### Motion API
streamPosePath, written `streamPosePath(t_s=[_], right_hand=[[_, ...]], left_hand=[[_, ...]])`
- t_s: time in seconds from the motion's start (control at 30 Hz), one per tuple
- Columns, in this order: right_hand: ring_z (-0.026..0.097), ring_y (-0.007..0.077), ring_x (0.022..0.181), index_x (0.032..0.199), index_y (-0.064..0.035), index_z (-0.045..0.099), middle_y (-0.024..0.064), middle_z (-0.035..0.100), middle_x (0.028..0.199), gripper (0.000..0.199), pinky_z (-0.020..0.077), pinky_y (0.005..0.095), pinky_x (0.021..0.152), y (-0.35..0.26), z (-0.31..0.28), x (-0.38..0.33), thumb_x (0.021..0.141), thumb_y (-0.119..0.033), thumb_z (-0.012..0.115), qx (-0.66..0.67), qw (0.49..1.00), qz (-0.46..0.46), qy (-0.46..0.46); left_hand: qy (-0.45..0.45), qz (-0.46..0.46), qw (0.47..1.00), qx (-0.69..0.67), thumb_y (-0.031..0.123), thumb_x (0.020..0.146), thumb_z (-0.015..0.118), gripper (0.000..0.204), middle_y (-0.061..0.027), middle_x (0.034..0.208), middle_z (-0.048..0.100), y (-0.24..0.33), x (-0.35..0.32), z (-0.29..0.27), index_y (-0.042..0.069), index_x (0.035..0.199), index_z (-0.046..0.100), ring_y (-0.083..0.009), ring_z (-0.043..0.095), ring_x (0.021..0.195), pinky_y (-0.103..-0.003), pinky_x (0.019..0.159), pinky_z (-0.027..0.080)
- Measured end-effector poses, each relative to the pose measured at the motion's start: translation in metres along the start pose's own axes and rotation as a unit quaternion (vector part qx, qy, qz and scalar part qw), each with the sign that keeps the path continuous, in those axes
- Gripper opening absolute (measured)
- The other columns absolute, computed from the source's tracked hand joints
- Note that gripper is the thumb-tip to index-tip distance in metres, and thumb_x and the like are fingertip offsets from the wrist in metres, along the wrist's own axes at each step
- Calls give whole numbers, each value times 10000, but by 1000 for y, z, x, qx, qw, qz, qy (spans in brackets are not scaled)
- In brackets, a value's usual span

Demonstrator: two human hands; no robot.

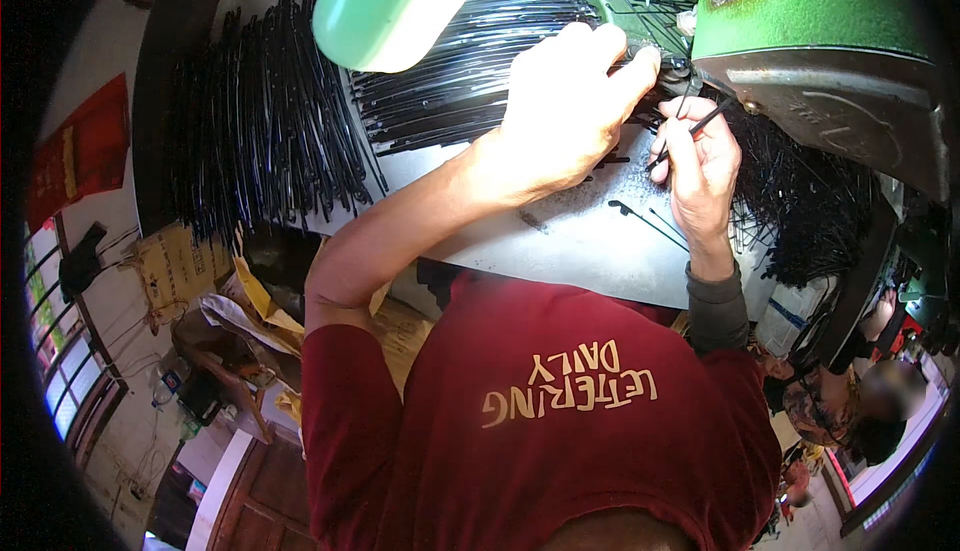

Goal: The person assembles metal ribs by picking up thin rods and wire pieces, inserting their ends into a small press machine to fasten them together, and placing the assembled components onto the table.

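The right hand (700,166) pinches a thin black metal rod (690,134), its long axis slanting up-right toward the green press machine (800,11). The left hand (565,111), nearer the machine's die, has its fingertips closed there; more rods lie on the grey metal surface (560,241).

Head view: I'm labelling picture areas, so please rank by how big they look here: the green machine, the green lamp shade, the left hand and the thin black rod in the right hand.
1. Green machine, cut off by the frame.
2. Green lamp shade and left hand: about alike; the shade is nearer the camera, so I won't rank them.
3. Thin black rod, held by the right hand.
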State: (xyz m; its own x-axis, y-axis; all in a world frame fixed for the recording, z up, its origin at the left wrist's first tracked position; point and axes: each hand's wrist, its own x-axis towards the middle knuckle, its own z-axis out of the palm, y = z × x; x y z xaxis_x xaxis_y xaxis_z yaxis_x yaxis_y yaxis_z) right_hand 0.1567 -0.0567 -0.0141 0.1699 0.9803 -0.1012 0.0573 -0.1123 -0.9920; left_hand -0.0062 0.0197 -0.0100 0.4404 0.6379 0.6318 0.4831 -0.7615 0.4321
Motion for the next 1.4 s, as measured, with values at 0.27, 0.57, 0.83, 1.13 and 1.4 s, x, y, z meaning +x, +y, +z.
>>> streamPosePath(t_s=[0.27,0.57,0.83,1.13,1.4], right_hand=[[490,43,523,1012,11,549,26,544,689,140,421,166,457,3,0,1,902,-66,509,45,999,15,-4],[613,170,637,981,19,520,101,574,818,180,514,272,565,-6,8,-4,949,-150,465,207,975,78,7],[657,298,818,1048,54,458,194,577,956,255,563,380,709,-6,18,-6,984,-183,388,286,955,64,-47],[632,351,938,1211,97,367,264,577,1030,444,545,399,804,2,17,4,832,-5,575,330,931,101,-122],[583,255,1046,1241,107,351,181,604,1071,617,479,377,911,5,25,7,728,-41,659,317,934,16,-162]], left_hand=[[-45,32,998,32,92,711,618,281,-43,731,478,1,1,-7,66,991,618,-183,508,626,-288,512,428],[-157,2,986,-54,52,829,517,313,-130,774,571,11,-9,-26,-11,1135,539,-189,568,603,-302,529,470],[-294,-427,703,-487,156,899,526,119,17,595,507,-4,-10,-59,41,876,549,-23,353,432,-194,384,250],[-281,-421,618,-601,199,888,556,179,-42,617,563,-24,-20,-59,24,881,594,-43,389,406,-192,377,285],[-312,-485,669,-469,198,899,544,180,-54,642,589,-24,-10,-87,21,914,575,-57,462,431,-196,413,374]])
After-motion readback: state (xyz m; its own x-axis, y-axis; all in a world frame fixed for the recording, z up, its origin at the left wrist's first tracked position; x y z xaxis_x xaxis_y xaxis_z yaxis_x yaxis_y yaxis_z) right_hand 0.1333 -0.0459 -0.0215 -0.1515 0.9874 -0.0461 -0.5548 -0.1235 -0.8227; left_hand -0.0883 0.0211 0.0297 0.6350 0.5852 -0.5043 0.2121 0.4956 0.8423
